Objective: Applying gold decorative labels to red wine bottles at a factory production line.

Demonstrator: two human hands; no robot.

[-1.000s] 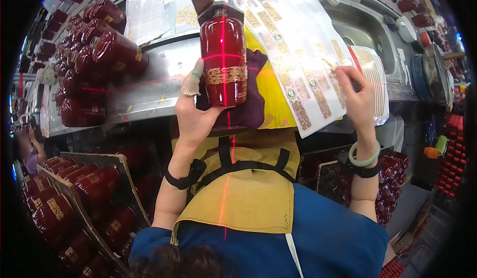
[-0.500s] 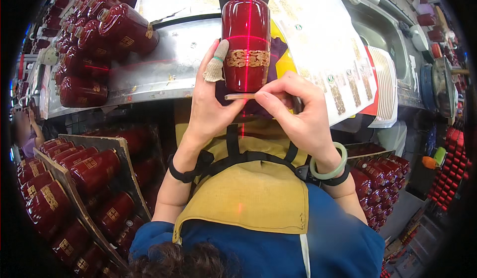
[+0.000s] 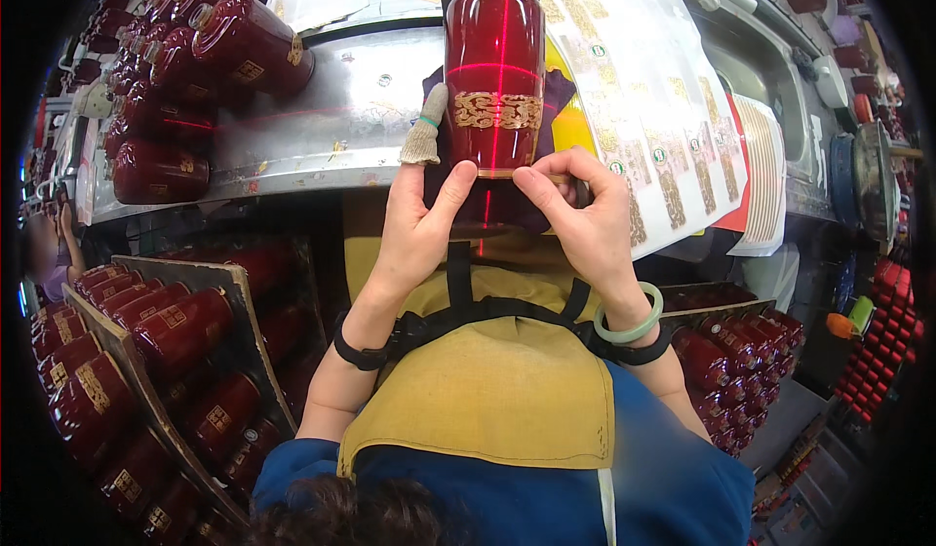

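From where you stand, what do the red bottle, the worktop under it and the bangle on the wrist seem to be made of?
The red bottle looks like glossy glazed ceramic or coated glass: it shines and mirrors light. Its gold band seems a metallic foil label. The worktop looks like brushed sheet metal, grey and scuffed. The bangle by the right hand looks like pale green jade or glass, smooth and translucent.

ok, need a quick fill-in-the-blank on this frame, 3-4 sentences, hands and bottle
1. Both hands hold a glossy ____ bottle lying on the metal bench.
2. The band around the bottle is ____ in colour.
3. The pale green bangle sits on the ____ wrist.
4. The knitted cot covers a finger of the ____ hand.

The left hand and right hand press at the bottle's near end.

Missing words: red; gold; right; left
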